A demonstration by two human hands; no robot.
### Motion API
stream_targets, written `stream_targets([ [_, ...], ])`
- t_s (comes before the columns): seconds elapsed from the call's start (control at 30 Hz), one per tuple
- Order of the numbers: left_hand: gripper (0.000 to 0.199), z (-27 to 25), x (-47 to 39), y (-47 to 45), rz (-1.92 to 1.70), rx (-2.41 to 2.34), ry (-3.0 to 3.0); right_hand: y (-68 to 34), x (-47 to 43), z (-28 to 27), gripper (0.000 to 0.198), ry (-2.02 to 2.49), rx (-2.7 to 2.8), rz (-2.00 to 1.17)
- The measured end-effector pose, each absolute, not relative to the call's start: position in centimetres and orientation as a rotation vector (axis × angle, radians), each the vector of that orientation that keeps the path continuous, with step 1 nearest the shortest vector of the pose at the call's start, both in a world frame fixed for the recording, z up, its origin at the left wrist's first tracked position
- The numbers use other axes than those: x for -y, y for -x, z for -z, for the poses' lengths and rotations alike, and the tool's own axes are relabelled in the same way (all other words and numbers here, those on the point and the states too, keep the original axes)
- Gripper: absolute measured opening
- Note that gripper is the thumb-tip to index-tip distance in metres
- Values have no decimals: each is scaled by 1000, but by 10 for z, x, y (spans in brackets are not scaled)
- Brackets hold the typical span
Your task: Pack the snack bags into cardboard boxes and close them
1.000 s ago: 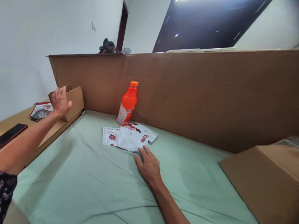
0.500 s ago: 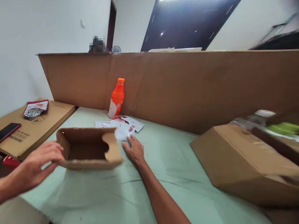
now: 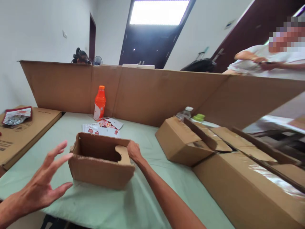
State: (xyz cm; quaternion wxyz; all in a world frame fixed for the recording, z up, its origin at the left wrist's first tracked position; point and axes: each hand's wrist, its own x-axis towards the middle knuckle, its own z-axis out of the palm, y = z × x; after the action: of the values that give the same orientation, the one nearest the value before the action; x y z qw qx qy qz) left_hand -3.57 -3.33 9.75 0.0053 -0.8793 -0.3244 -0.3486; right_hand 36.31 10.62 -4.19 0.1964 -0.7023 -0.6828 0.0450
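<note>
An open-topped cardboard box (image 3: 100, 173) with a notched inner flap stands in front of me on the green cloth; its visible inside looks dark and bare. My right hand (image 3: 134, 151) is closed on the box's right end, its fingers partly hidden there. At the left end, my left hand (image 3: 46, 183) is open with fingers spread, its fingertips close to the box's corner; whether they touch it I cannot tell. Behind the box lie several white printed packets (image 3: 107, 131). An orange bottle (image 3: 100, 103) stands upright just beyond them.
Larger cardboard boxes (image 3: 228, 178) line the right side, with a clear bottle (image 3: 186, 113) and a green lid (image 3: 199, 117) behind. A cardboard wall (image 3: 154, 95) crosses the back. At left, a flat carton (image 3: 30, 130) holds a foil pouch (image 3: 17, 116). Two people are beyond the wall.
My left hand has let go of the box and opened. My right hand has moved from the packets onto the box's right end. The view has swung right.
</note>
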Motion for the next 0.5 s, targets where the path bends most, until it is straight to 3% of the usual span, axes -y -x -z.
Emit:
stream_targets([
  [0.17,106,-53,8,56,1397,1464,2949,-379,-22,64,25,1817,1693,-389],
  [0.27,125,-26,-14,46,1425,1654,3167,-369,11,65,38,1653,1547,-533],
  [0.4,135,-2,-17,17,1373,1634,3316,-343,31,47,61,1403,1342,-691],
  [0.5,133,9,4,2,1348,1594,3368,-322,47,37,65,1258,1215,-781],
])
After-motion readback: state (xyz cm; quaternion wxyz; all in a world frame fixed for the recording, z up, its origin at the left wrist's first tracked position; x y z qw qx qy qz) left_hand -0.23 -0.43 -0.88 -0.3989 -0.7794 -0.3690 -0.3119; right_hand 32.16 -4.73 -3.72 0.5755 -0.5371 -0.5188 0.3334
